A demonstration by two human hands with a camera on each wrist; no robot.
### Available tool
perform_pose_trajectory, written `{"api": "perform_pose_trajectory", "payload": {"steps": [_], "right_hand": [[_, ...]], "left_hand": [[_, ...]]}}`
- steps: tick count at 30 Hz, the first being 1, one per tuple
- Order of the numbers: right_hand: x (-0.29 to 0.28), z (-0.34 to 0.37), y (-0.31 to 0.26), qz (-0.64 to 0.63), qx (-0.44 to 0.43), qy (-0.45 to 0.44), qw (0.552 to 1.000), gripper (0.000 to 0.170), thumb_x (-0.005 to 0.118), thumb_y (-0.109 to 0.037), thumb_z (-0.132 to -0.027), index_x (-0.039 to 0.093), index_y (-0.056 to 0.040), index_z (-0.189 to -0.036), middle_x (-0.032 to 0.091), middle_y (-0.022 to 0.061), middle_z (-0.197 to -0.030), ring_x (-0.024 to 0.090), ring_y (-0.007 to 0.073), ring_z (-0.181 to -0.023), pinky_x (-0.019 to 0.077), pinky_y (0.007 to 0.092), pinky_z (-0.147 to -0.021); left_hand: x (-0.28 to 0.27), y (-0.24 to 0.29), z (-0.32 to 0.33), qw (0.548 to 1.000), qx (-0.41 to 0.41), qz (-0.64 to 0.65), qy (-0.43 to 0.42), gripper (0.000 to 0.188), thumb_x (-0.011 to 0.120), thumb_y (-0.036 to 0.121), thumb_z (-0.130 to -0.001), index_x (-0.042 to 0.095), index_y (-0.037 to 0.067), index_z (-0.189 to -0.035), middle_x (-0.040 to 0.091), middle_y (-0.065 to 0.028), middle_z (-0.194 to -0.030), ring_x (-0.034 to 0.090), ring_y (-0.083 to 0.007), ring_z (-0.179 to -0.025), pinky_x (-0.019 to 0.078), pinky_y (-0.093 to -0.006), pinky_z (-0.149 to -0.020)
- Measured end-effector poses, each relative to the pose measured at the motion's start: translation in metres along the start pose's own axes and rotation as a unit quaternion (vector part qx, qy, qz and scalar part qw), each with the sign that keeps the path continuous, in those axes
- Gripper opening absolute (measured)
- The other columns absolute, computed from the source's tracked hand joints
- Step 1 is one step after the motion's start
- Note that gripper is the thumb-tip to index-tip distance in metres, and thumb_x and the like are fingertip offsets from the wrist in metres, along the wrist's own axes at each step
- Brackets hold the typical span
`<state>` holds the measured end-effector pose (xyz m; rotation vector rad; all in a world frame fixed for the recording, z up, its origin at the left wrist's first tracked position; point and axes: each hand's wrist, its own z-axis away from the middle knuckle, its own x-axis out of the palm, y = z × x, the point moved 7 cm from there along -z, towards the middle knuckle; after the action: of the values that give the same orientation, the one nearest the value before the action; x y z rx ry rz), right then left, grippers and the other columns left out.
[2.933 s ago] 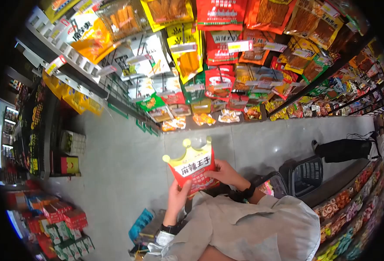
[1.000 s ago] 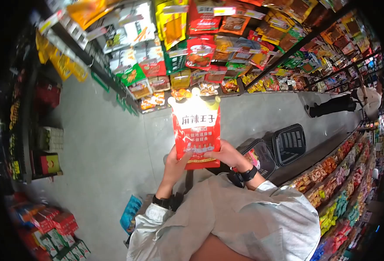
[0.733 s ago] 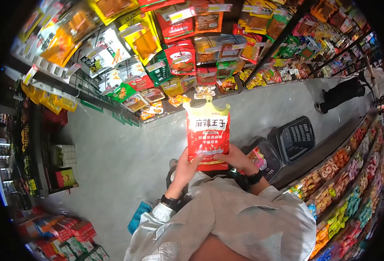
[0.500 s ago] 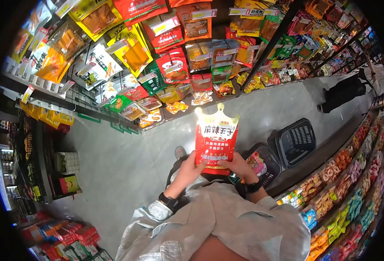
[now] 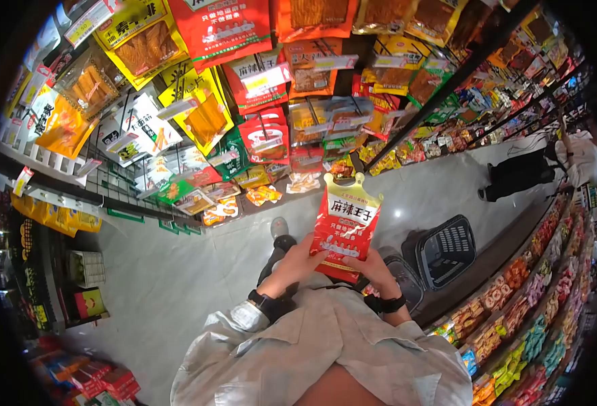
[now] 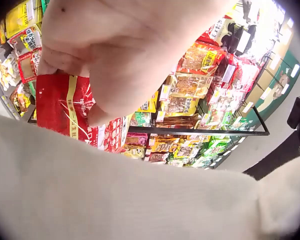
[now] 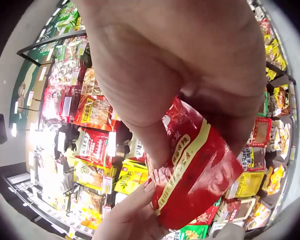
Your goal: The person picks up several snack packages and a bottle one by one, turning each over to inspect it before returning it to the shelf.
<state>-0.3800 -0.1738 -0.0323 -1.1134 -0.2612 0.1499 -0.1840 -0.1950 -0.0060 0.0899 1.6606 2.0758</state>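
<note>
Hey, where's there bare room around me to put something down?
Bare gray floor lies on the left, between the white crate, the shoe and the hanging snack bags. Another free patch lies right of the red packet, between the black baskets and the other person. It's crowded along the snack bags and the candy rows.

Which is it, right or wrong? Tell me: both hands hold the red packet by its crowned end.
Wrong end: the head view shows the left hand and right hand holding the red packet near its straight end, opposite the crown.
</note>
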Motion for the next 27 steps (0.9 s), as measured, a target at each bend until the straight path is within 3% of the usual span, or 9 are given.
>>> {"api": "perform_pose_trajectory", "payload": {"steps": [3, 7, 12, 16, 23, 27], "right_hand": [[-0.001, -0.039, -0.031, -0.021, -0.015, 0.008, 1.0, 0.046, 0.067, -0.01, -0.093, 0.051, -0.004, -0.136, 0.063, 0.0045, -0.126, 0.06, 0.0127, -0.113, 0.0485, 0.0315, -0.096], [0.008, -0.101, -0.085, -0.098, -0.049, 0.052, 0.993, 0.043, 0.06, -0.008, -0.097, 0.047, -0.0046, -0.138, 0.064, 0.0061, -0.127, 0.061, 0.0124, -0.112, 0.0479, 0.0295, -0.097], [0.034, -0.177, -0.139, -0.108, -0.083, 0.083, 0.987, 0.037, 0.058, -0.006, -0.098, 0.05, -0.0049, -0.134, 0.067, 0.0059, -0.121, 0.064, 0.0105, -0.106, 0.0497, 0.0256, -0.089], [0.058, -0.225, -0.156, -0.073, -0.072, 0.031, 0.994, 0.027, 0.059, -0.004, -0.097, 0.054, -0.0043, -0.125, 0.069, 0.0048, -0.114, 0.064, 0.006, -0.097, 0.0491, 0.0211, -0.079], [0.097, -0.269, -0.186, -0.088, -0.101, -0.031, 0.991, 0.024, 0.057, -0.001, -0.098, 0.055, -0.0041, -0.121, 0.069, 0.0039, -0.115, 0.063, 0.0061, -0.102, 0.0477, 0.0236, -0.089], [0.092, -0.291, -0.192, -0.06, -0.1, -0.042, 0.992, 0.025, 0.056, 0.0, -0.097, 0.055, -0.0047, -0.122, 0.069, 0.0026, -0.114, 0.062, 0.0064, -0.103, 0.05, 0.024, -0.085]], "left_hand": [[-0.034, 0.007, -0.038, 0.994, 0.096, -0.029, 0.035, 0.048, 0.064, 0.024, -0.092, 0.046, 0.009, -0.134, 0.069, -0.021, -0.106, 0.067, -0.04, -0.099, 0.0537, -0.0445, -0.082], [-0.083, 0.003, -0.069, 0.993, 0.102, -0.025, 0.053, 0.048, 0.063, 0.026, -0.092, 0.046, 0.008, -0.133, 0.07, -0.0215, -0.103, 0.068, -0.0413, -0.092, 0.054, -0.0467, -0.077], [-0.138, -0.033, -0.084, 0.997, 0.014, -0.037, 0.062, 0.051, 0.063, 0.027, -0.092, 0.044, 0.007, -0.135, 0.07, -0.0226, -0.097, 0.069, -0.0394, -0.088, 0.0544, -0.047, -0.074], [-0.174, -0.024, -0.079, 0.993, -0.004, -0.019, 0.117, 0.053, 0.064, 0.027, -0.092, 0.042, 0.007, -0.136, 0.07, -0.0206, -0.094, 0.07, -0.0371, -0.086, 0.0548, -0.0451, -0.074], [-0.209, -0.028, -0.091, 0.976, -0.007, 0.058, 0.208, 0.048, 0.063, 0.025, -0.095, 0.043, 0.005, -0.134, 0.069, -0.0197, -0.105, 0.07, -0.0354, -0.092, 0.0537, -0.0407, -0.078], [-0.216, -0.019, -0.101, 0.97, -0.018, 0.09, 0.226, 0.041, 0.06, 0.026, -0.098, 0.048, 0.003, -0.13, 0.068, -0.0205, -0.106, 0.069, -0.0319, -0.094, 0.0521, -0.0379, -0.081]]}}
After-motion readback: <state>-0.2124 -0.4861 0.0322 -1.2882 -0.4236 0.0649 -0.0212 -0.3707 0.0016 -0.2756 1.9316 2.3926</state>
